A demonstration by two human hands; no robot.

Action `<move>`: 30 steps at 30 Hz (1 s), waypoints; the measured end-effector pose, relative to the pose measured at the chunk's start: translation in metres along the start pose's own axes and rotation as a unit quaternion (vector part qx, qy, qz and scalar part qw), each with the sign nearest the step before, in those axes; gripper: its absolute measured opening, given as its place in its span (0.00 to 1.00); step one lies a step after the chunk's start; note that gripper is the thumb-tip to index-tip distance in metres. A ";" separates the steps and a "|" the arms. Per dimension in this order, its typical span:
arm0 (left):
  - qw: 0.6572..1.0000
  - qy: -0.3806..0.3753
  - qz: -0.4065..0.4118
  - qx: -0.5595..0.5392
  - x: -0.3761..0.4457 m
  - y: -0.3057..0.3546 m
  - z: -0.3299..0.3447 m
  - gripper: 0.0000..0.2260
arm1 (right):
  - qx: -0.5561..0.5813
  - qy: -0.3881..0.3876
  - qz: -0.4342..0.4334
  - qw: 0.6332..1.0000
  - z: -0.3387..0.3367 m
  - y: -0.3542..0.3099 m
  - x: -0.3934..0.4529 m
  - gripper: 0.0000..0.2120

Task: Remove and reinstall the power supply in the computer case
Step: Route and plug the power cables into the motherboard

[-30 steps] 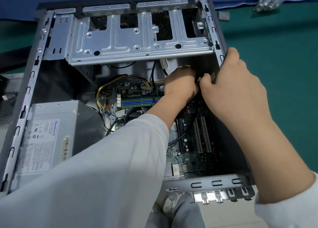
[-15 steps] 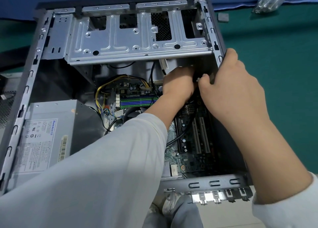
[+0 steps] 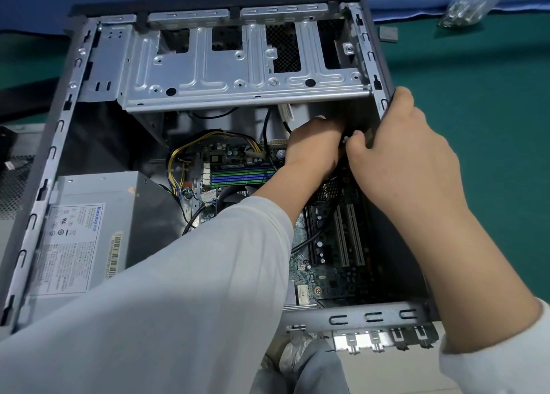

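The open computer case lies on its side. The grey power supply, with a white label, sits in its lower left corner. Yellow and black wires run from it to the motherboard. My left hand reaches deep inside by the right wall. Its fingers are curled round a black cable with a small white plug; the fingertips are hidden. My right hand grips the right case wall, fingers over the rim and thumb inside, touching the plug.
The metal drive cage spans the top of the case. A clear bag of screws and a small grey square piece lie on the green mat at the upper right. A perforated panel lies left of the case.
Both hands stay at the same spot by the right wall. Only the view has shifted slightly.
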State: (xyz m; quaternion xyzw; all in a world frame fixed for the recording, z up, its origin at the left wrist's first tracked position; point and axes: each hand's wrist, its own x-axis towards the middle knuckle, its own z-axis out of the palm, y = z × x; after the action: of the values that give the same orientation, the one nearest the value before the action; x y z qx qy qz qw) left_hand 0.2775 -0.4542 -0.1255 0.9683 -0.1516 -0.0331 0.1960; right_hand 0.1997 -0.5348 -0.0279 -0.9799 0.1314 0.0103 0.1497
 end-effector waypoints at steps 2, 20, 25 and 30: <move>1.000 -0.010 0.000 0.006 0.000 0.000 0.000 0.13 | 0.001 -0.002 0.001 1.000 0.000 0.000 0.000 0.26; 0.998 -0.017 -0.024 -0.061 -0.002 0.002 0.001 0.10 | 0.017 -0.013 0.008 1.000 -0.002 -0.002 -0.001 0.26; 0.997 -0.024 -0.027 -0.063 -0.002 0.001 -0.001 0.11 | 0.016 -0.009 0.008 1.000 -0.002 -0.002 -0.001 0.26; 0.996 -0.042 -0.030 -0.066 -0.002 0.001 -0.005 0.15 | 0.015 -0.007 0.009 1.000 -0.002 -0.002 -0.001 0.25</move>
State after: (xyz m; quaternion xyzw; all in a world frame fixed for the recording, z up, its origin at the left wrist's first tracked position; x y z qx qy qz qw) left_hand 0.2761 -0.4523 -0.1202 0.9551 -0.1279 -0.0897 0.2516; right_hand 0.1995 -0.5333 -0.0251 -0.9762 0.1396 0.0170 0.1653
